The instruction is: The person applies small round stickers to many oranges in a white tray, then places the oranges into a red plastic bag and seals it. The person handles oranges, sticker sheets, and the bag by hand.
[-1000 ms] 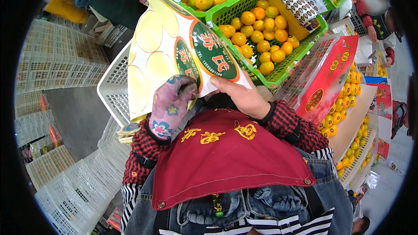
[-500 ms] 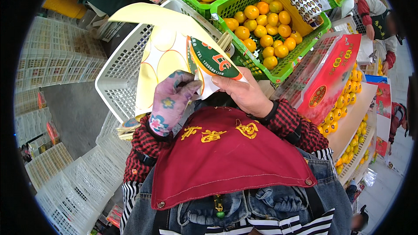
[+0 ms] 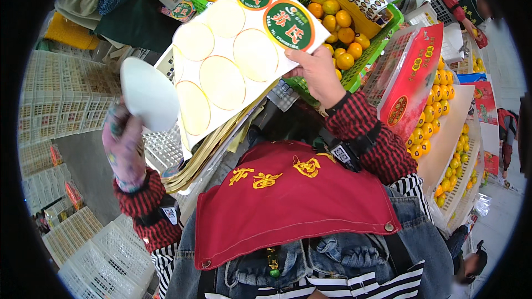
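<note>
My left hand (image 3: pixel 123 147), in a flowered glove, is raised at the left. Its fingers pinch the lower edge of a large round sticker (image 3: pixel 149 91) whose pale back faces me. My bare right hand (image 3: pixel 321 75) grips the near right corner of a white sticker sheet (image 3: pixel 252 99), thumb on top. Two round green stickers (image 3: pixel 288 24) sit at the sheet's far right end; several blank yellowish circles cover the other part. Beneath the tilted sheet, a stack of card-like sheets (image 3: pixel 221 147) lies on a white perforated basket (image 3: pixel 155 149).
Green crates (image 3: pixel 382 30) of oranges stand ahead. At right are a red-fronted clear box (image 3: pixel 413 77) and trays of labelled oranges (image 3: pixel 426 119). White baskets (image 3: pixel 61 88) are stacked at left. Other people are at the far left and right; one holds a red item.
My left hand has moved away to the left with a sticker peeled from the sheet. The sheet, bent before, now lies flatter in my right hand, and the stack below shows.
</note>
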Demonstrator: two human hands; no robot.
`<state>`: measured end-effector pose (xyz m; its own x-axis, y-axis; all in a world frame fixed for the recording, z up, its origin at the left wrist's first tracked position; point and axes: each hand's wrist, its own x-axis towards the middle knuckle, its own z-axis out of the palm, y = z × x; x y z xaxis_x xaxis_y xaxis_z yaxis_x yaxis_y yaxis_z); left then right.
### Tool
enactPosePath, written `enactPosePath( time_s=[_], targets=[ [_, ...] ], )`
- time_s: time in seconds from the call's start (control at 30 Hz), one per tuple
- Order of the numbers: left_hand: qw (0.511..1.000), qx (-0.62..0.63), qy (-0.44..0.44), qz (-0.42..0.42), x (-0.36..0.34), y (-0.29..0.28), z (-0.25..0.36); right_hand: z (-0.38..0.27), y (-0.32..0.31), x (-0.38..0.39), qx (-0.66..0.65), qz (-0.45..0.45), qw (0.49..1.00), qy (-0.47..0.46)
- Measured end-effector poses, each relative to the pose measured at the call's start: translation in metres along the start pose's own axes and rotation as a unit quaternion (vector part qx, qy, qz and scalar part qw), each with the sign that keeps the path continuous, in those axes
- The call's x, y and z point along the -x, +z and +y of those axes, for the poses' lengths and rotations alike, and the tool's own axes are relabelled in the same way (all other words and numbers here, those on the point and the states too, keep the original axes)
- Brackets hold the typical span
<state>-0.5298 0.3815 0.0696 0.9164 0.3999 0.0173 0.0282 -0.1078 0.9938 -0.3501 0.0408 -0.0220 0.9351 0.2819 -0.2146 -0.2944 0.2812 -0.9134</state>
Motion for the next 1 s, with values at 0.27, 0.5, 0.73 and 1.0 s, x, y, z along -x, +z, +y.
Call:
enactPosePath(
  time_s=[0.27, 0.5, 0.73, 1.0],
  targets=[
    [0.769, -0.077, -0.067, -0.631, 0.019, 0.077, 0.022, 0.0, 0.015, 0.004, 0.135, -0.018, 0.986, -0.097],
    [0.825, -0.274, 0.382, -0.315, -0.029, 0.101, 0.069, -0.043, 0.041, 0.026, 0.24, -0.13, 0.927, -0.257],
    [0.758, -0.347, 0.5, -0.233, -0.061, 0.151, 0.044, -0.062, 0.045, 0.046, 0.333, -0.225, 0.819, -0.409],
    [0.838, -0.238, 0.438, -0.221, -0.043, 0.146, 0.016, -0.048, 0.033, 0.061, 0.228, -0.214, 0.93, -0.193]
  ],
)
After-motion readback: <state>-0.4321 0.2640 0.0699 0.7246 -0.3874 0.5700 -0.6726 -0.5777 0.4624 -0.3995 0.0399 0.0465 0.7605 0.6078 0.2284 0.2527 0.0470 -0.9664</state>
